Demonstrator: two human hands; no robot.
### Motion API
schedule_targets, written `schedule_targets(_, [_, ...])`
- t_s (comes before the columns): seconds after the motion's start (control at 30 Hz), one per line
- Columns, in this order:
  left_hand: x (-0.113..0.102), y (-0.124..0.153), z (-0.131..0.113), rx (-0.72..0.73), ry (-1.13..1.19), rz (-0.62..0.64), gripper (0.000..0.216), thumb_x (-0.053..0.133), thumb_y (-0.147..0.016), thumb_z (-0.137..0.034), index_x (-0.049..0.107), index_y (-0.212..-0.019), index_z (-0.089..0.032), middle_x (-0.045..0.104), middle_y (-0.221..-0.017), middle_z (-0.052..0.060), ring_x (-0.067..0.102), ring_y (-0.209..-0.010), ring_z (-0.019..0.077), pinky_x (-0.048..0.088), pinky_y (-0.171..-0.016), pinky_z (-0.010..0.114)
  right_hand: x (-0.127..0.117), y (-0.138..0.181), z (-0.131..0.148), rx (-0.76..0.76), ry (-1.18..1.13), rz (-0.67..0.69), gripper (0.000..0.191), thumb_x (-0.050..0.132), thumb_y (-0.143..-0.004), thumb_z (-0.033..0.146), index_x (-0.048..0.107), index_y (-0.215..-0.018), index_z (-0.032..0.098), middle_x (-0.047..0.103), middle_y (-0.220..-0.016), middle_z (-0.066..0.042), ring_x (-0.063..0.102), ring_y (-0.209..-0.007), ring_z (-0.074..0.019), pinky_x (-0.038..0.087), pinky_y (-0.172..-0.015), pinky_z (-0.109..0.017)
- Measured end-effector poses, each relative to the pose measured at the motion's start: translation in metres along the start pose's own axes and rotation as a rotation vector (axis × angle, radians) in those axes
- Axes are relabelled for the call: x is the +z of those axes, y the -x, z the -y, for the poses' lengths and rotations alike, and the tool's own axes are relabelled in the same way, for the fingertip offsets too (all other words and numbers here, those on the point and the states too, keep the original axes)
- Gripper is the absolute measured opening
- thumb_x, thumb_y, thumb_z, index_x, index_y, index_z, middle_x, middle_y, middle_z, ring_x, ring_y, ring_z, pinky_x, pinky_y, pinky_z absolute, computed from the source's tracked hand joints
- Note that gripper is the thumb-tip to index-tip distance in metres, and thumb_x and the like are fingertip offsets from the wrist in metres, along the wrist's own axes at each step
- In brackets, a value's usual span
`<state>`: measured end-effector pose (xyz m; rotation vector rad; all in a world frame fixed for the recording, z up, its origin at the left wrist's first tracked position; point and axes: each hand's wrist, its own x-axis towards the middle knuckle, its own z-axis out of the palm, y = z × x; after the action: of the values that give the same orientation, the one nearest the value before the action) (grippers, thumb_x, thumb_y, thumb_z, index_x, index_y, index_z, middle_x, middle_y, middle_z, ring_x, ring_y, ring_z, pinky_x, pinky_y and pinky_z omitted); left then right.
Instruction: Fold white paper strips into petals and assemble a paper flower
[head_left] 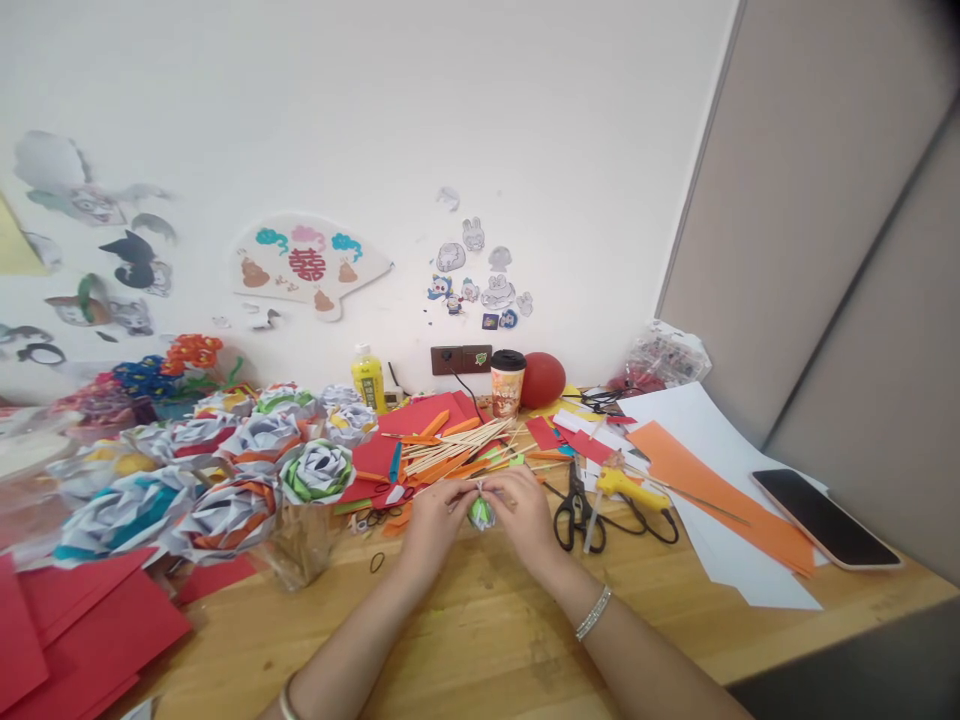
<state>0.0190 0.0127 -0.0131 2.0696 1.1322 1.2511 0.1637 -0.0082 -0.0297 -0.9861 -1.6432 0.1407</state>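
Observation:
Over the middle of the wooden table, my left hand (440,505) and my right hand (523,508) meet around a small green and white folded paper piece (481,514). Both hands pinch it near its top with fingers curled together, and much of the piece is hidden behind them. Just right of my right hand lie black scissors (577,515). A yellow hot glue gun (628,486) rests beyond them with its cord trailing. Behind my hands, several thin wooden sticks (457,447) are piled on orange and red paper strips.
Several folded paper flowers (319,470) crowd the left side, some standing in a clear cup (296,548). Red paper sheets (97,630) cover the near left. A lidded paper cup (508,385), yellow bottle (368,378) and red balloon (543,381) stand behind. White paper (712,545) and a phone (825,515) lie right.

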Motion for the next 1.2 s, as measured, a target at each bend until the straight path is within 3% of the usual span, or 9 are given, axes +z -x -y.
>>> schedule_targets(0.17, [-0.001, 0.001, -0.003, 0.042, -0.039, -0.022, 0.010, 0.059, -0.070, -0.023, 0.067, -0.074, -0.019, 0.071, -0.075, 0.005, 0.063, -0.069, 0.0199, 0.047, -0.068, 0.029, -0.003, -0.001, 0.003, -0.037, 0.029, 0.012, 0.010, 0.057, -0.079, 0.020, 0.063, -0.087, 0.022, 0.064, -0.083, -0.004, 0.052, -0.084, -0.0201, 0.042, -0.074, -0.034])
schedule_targets(0.5, [-0.008, 0.000, 0.003, 0.262, -0.100, 0.014, 0.011, 0.056, -0.075, -0.022, 0.063, -0.081, -0.016, 0.069, -0.077, 0.005, 0.063, -0.070, 0.0165, 0.049, -0.067, 0.026, -0.010, -0.004, 0.004, -0.123, 0.098, 0.077, 0.005, 0.056, -0.080, 0.020, 0.058, -0.085, 0.020, 0.062, -0.083, -0.003, 0.050, -0.082, -0.0193, 0.039, -0.074, -0.032])
schedule_targets(0.7, [-0.018, -0.006, 0.000, 0.314, -0.048, 0.181, 0.011, 0.054, -0.077, -0.025, 0.059, -0.073, -0.015, 0.064, -0.076, 0.006, 0.059, -0.074, 0.0158, 0.046, -0.069, 0.026, -0.015, -0.008, 0.002, -0.122, 0.053, 0.209, 0.004, 0.058, -0.079, 0.021, 0.056, -0.076, 0.018, 0.059, -0.077, -0.002, 0.049, -0.077, -0.0174, 0.038, -0.069, -0.028])
schedule_targets(0.8, [-0.022, -0.008, -0.002, 0.274, -0.003, 0.286, 0.015, 0.054, -0.078, -0.028, 0.057, -0.071, -0.015, 0.062, -0.073, 0.005, 0.056, -0.072, 0.0153, 0.045, -0.068, 0.026, -0.016, -0.010, 0.003, -0.094, -0.010, 0.274, 0.006, 0.060, -0.077, 0.019, 0.056, -0.073, 0.018, 0.058, -0.077, -0.001, 0.051, -0.077, -0.0161, 0.037, -0.069, -0.027])
schedule_targets(0.97, [-0.026, -0.008, -0.007, 0.121, 0.115, 0.367, 0.019, 0.057, -0.074, -0.033, 0.056, -0.069, -0.015, 0.059, -0.074, 0.003, 0.053, -0.072, 0.0147, 0.042, -0.067, 0.025, -0.020, -0.011, 0.008, 0.142, -0.161, 0.291, 0.009, 0.065, -0.071, 0.021, 0.057, -0.069, 0.018, 0.057, -0.073, 0.000, 0.052, -0.072, -0.0143, 0.038, -0.066, -0.025])
schedule_targets(1.1, [-0.027, -0.007, -0.009, -0.105, 0.240, 0.531, 0.024, 0.060, -0.071, -0.037, 0.057, -0.074, -0.014, 0.055, -0.067, -0.001, 0.049, -0.062, 0.0113, 0.039, -0.057, 0.021, -0.021, -0.011, 0.005, 0.466, -0.525, 0.488, 0.020, 0.069, -0.064, 0.031, 0.057, -0.067, 0.015, 0.055, -0.065, 0.002, 0.051, -0.061, -0.0110, 0.038, -0.059, -0.023])
schedule_targets(1.2, [-0.025, -0.007, -0.003, -0.209, 0.265, 0.607, 0.026, 0.061, -0.069, -0.038, 0.058, -0.078, -0.014, 0.056, -0.066, -0.001, 0.048, -0.059, 0.0106, 0.038, -0.056, 0.021, -0.018, -0.009, 0.000, 0.598, -0.658, 0.537, 0.025, 0.073, -0.059, 0.032, 0.057, -0.065, 0.014, 0.054, -0.063, 0.002, 0.048, -0.057, -0.0089, 0.037, -0.057, -0.022])
